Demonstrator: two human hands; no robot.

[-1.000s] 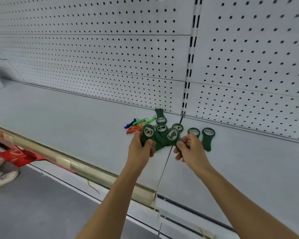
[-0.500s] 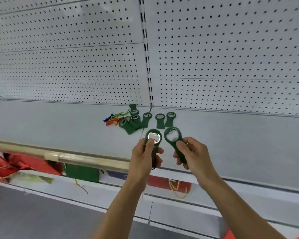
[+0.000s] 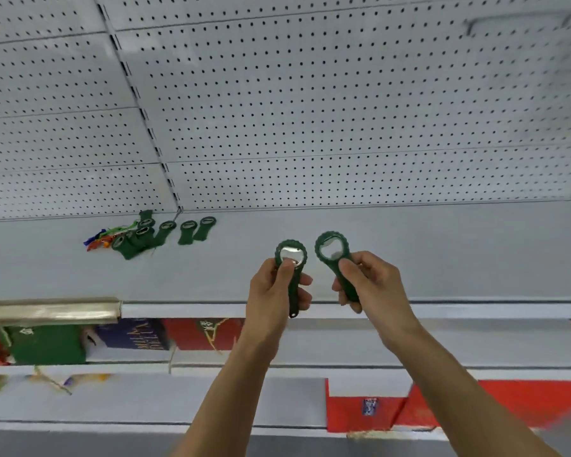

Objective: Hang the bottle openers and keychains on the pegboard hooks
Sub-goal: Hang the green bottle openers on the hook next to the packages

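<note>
My left hand (image 3: 274,288) grips a dark green bottle opener (image 3: 291,258) upright by its handle, thumb just under the metal ring. My right hand (image 3: 373,285) holds a second green bottle opener (image 3: 331,250), its round head tilted to the left. Both are raised over the front of the white shelf (image 3: 409,252). Several more green bottle openers (image 3: 160,234) lie in a cluster at the back left of the shelf, beside a bundle of coloured keychains (image 3: 101,237). The white pegboard (image 3: 310,110) fills the wall behind; no hooks show on it.
A slotted upright (image 3: 145,123) divides the pegboard panels. Below the shelf edge (image 3: 475,306) sit red, green and blue packaged goods (image 3: 129,338) on lower shelves. A metallic price rail (image 3: 50,311) runs along the shelf front at the left.
Both hands lifted an opener each out of the cluster and carried them rightward along the shelf. The view has turned to the right and the cluster now lies at the left.
</note>
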